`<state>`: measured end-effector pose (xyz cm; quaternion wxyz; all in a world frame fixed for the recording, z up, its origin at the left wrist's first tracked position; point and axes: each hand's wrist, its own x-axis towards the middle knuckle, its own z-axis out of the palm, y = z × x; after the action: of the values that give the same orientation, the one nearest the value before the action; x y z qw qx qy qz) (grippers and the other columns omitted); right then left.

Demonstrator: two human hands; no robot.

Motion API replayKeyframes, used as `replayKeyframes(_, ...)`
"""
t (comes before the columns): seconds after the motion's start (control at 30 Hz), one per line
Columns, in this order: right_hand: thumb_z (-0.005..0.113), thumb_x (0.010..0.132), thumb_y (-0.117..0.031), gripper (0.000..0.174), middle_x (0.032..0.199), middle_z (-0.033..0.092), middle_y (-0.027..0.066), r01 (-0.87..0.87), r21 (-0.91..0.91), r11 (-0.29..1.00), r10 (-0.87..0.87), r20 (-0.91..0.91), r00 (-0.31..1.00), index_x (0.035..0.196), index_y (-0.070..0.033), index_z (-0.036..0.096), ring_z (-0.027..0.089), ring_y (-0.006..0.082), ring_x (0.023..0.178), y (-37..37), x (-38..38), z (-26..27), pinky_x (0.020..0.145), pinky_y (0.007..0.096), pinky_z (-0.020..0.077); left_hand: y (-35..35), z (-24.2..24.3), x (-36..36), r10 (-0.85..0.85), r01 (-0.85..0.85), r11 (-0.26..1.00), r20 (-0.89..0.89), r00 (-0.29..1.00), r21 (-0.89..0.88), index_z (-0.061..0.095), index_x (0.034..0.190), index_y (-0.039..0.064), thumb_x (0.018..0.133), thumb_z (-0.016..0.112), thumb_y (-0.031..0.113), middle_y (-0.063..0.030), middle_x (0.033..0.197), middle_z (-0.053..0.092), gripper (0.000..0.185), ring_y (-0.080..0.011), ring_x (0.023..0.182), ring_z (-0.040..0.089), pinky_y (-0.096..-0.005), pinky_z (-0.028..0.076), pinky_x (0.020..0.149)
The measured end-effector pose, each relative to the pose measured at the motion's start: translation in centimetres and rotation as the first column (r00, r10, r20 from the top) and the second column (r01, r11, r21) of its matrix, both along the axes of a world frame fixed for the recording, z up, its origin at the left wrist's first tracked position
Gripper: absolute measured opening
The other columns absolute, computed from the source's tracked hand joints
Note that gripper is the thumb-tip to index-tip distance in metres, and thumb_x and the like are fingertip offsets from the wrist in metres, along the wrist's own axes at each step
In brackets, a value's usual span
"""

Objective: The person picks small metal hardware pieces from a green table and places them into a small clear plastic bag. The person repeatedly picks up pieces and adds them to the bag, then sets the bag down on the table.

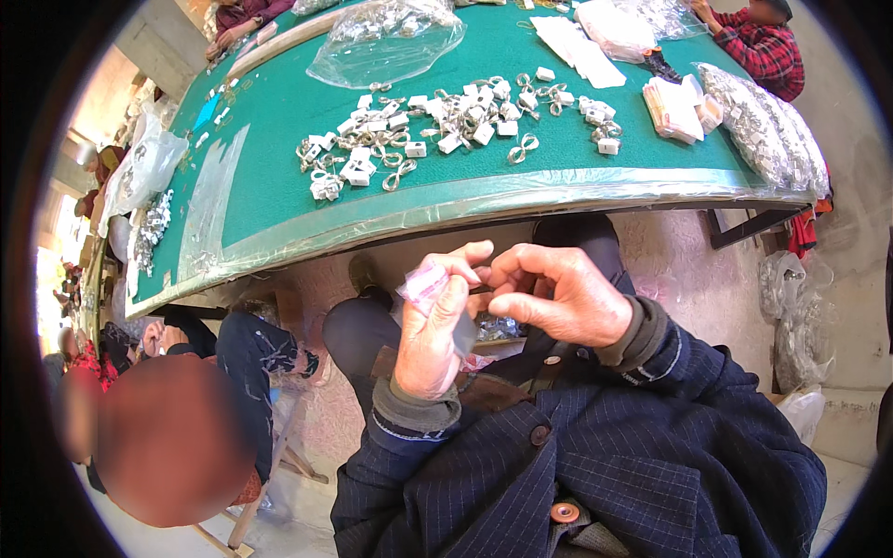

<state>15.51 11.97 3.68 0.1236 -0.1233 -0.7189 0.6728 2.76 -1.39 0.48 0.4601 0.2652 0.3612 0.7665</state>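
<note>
Above my lap, just off the table's near edge, my left hand [434, 331] holds a small clear plastic bag with pink print [425, 284] between thumb and fingers. My right hand [568, 300] is beside it on the right, fingers curled and fingertips close to those of the left. Whether anything thin lies between the right fingertips is too small to tell. On the green-covered table [272, 202] ahead lies a loose pile of small white plastic boxes with coiled silvery wires [474, 111]. One coiled wire bundle [523, 148] lies close to the near edge.
A large clear bag of similar pieces [384, 42] lies at the back. Filled clear bags [760, 129], a stack of small packets [673, 108] and white sheets [579, 52] are on the right. A seated person [174, 439] is close at my left; others sit around the table.
</note>
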Motion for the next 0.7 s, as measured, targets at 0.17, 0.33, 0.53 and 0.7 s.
replayKeyframes(0.17, 0.071, 0.085, -0.007, 0.019, 0.077, 0.061, 0.0002, 0.039, -0.042, 0.998, -0.043, -0.096, 0.994, 0.099, -0.001, 0.061, 0.055, 0.0056, 0.071, -2.0, -0.1, -1.4, 0.063, 0.0235, 0.0475, 0.5, 0.6, 2.0, -0.098, 0.096, 0.991, 0.016, 0.995, 0.092, 0.049, 0.109, 0.007, 0.1, 0.051, 0.022, -0.016, 0.142, 0.041, 0.018, -0.0222, 0.119, 0.05, -0.0381, 0.04, 0.102)
replayKeyframes(0.33, 0.066, 0.089, -0.004, 0.01, 0.078, 0.06, -0.0009, 0.059, -0.189, 0.98, -0.087, -0.142, 0.986, 0.097, 0.0, 0.062, 0.055, 0.0056, 0.071, -2.1, 1.1, -1.3, 0.065, 0.023, 0.0468, -0.2, 1.2, 2.8, -0.111, 0.107, 0.991, 0.054, 0.992, 0.08, 0.045, 0.119, 0.006, 0.099, 0.052, 0.023, -0.0186, 0.144, 0.04, 0.027, -0.0237, 0.125, 0.047, -0.0382, 0.037, 0.105)
replayKeyframes(0.53, 0.07, 0.085, -0.007, 0.015, 0.078, 0.061, 0.0011, 0.04, -0.077, 0.996, -0.051, -0.143, 0.988, 0.096, 0.0, 0.063, 0.055, 0.0063, 0.072, -3.0, 1.4, -0.8, 0.064, 0.0233, 0.0466, -0.5, 1.6, 3.4, -0.116, 0.112, 0.986, 0.022, 0.993, 0.123, 0.042, 0.126, 0.004, 0.099, 0.051, 0.024, -0.0203, 0.145, 0.038, 0.035, -0.0261, 0.128, 0.045, -0.0389, 0.034, 0.108)
replayKeyframes(0.7, 0.065, 0.09, -0.007, 0.008, 0.08, 0.06, -0.0018, 0.077, -0.14, 0.987, -0.097, -0.146, 0.984, 0.093, 0.0, 0.063, 0.053, 0.0041, 0.075, -3.1, 1.9, -0.4, 0.066, 0.0226, 0.0455, -1.1, 1.8, 3.5, -0.088, 0.089, 0.991, -0.019, 0.996, 0.099, 0.043, 0.125, 0.002, 0.1, 0.05, 0.026, -0.0213, 0.145, 0.038, 0.036, -0.0268, 0.13, 0.043, -0.0401, 0.031, 0.11)
